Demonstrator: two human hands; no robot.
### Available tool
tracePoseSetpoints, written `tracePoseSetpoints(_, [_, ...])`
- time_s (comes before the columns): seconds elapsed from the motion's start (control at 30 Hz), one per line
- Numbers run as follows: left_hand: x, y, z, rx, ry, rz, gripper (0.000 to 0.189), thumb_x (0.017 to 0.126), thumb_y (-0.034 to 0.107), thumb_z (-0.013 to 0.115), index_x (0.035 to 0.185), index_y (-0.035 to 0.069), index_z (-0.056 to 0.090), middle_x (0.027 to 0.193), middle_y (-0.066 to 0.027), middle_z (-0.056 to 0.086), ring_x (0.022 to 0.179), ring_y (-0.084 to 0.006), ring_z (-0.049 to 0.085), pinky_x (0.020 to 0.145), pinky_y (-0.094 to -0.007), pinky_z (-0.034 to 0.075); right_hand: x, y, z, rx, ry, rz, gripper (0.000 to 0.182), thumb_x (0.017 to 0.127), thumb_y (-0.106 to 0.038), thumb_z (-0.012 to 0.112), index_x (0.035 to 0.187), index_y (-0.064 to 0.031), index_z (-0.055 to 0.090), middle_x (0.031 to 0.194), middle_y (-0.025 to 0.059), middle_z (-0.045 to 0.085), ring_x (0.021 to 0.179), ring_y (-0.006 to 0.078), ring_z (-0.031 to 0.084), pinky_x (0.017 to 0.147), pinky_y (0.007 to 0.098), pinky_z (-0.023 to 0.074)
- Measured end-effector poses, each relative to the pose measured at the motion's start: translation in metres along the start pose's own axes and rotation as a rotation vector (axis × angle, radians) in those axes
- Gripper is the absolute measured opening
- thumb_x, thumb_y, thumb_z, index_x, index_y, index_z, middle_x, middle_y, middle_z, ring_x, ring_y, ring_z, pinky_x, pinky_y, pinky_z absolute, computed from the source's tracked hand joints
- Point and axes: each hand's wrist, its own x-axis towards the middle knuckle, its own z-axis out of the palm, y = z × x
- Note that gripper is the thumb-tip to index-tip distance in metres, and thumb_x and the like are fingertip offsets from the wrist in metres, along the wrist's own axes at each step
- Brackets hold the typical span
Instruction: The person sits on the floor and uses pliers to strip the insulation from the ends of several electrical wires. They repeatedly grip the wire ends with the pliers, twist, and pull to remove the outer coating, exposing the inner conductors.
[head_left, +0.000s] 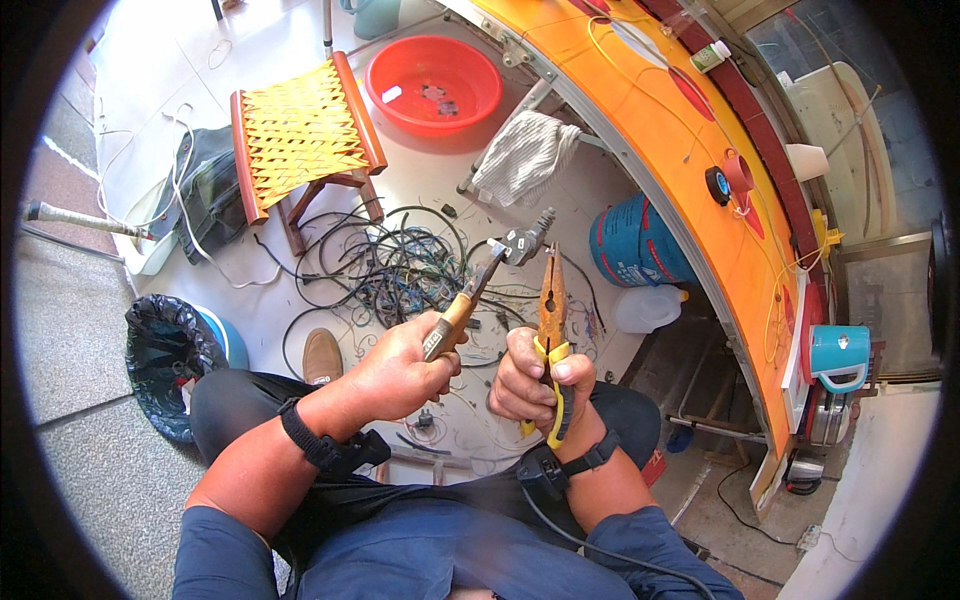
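My left hand (405, 360) grips the worn tan and brown handles of pliers (454, 315), their dark jaws pointing up and to the right. At the jaws is a black moulded power plug (523, 244) with a ribbed cable end; whether the jaws clamp it fully is hard to tell. In my right hand (541, 382) are rusty long-nose pliers (553, 296) with yellow and black handles, held upright. Their tips reach close beside the plug, with a small shiny metal bit at them. The jaws of the long-nose pliers look nearly closed.
Beyond my hands lies a tangled heap of black cables and thin wires (405, 274). A woven yellow stool (300, 135), a red basin (435, 82) and a lined bin (161, 360) stand around. An orange table (637, 97) curves along the right, above a blue bucket (637, 240).
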Motion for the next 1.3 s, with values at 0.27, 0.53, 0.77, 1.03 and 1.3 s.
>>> tracePoseSetpoints(0.27, [0.000, -0.007, -0.003, -0.001, 0.037, 0.012, 0.025, 0.090, 0.009, 0.059, 0.113, -0.001, 0.057, 0.076, -0.0045, 0.062, 0.063, -0.0115, 0.060, 0.059, -0.0303, 0.052, 0.002, 0.003, -0.001, -0.019, 0.008, 0.000, 0.023, 0.083, -0.024, 0.068, 0.087, -0.0083, 0.052, 0.058, -0.0007, 0.047, 0.039, 0.0087, 0.041, 0.042, 0.0247, 0.0304])
tracePoseSetpoints(0.53, [0.001, -0.010, -0.005, -0.049, 0.072, 0.009, 0.025, 0.090, 0.008, 0.059, 0.113, -0.001, 0.055, 0.080, -0.0054, 0.062, 0.064, -0.0125, 0.061, 0.059, -0.0293, 0.053, 0.001, -0.036, 0.004, -0.397, 0.289, -0.165, 0.021, 0.085, -0.020, 0.062, 0.094, -0.0060, 0.050, 0.061, 0.0022, 0.046, 0.045, 0.0121, 0.044, 0.043, 0.0257, 0.0352])
tracePoseSetpoints(0.77, [0.003, -0.007, -0.006, -0.106, 0.097, 0.012, 0.025, 0.090, 0.007, 0.059, 0.112, -0.002, 0.055, 0.082, -0.0061, 0.061, 0.065, -0.0133, 0.061, 0.057, -0.0291, 0.053, -0.014, -0.156, 0.032, -1.190, 0.952, -0.580, 0.017, 0.095, -0.024, 0.067, 0.096, -0.0086, 0.060, 0.077, 0.0028, 0.062, 0.054, 0.0073, 0.054, 0.047, 0.0198, 0.0411])
tracePoseSetpoints(1.03, [0.004, -0.007, -0.006, -0.130, 0.078, 0.032, 0.024, 0.091, 0.005, 0.058, 0.113, -0.003, 0.054, 0.082, -0.0067, 0.061, 0.064, -0.0133, 0.059, 0.055, -0.0292, 0.052, -0.027, -0.221, 0.033, -1.222, 0.986, -0.449, 0.019, 0.100, -0.020, 0.059, 0.108, -0.0036, 0.063, 0.105, 0.0092, 0.074, 0.057, 0.0067, 0.059, 0.047, 0.0199, 0.0387])
tracePoseSetpoints(1.3, [0.002, -0.004, -0.004, -0.131, 0.086, 0.033, 0.022, 0.090, 0.005, 0.058, 0.110, -0.002, 0.053, 0.080, -0.0063, 0.060, 0.062, -0.0133, 0.059, 0.055, -0.0294, 0.051, -0.037, -0.203, 0.034, -1.084, 1.025, -0.612, 0.021, 0.101, -0.022, 0.057, 0.105, -0.0032, 0.066, 0.090, 0.0021, 0.070, 0.055, 0.0059, 0.057, 0.047, 0.0203, 0.0371])
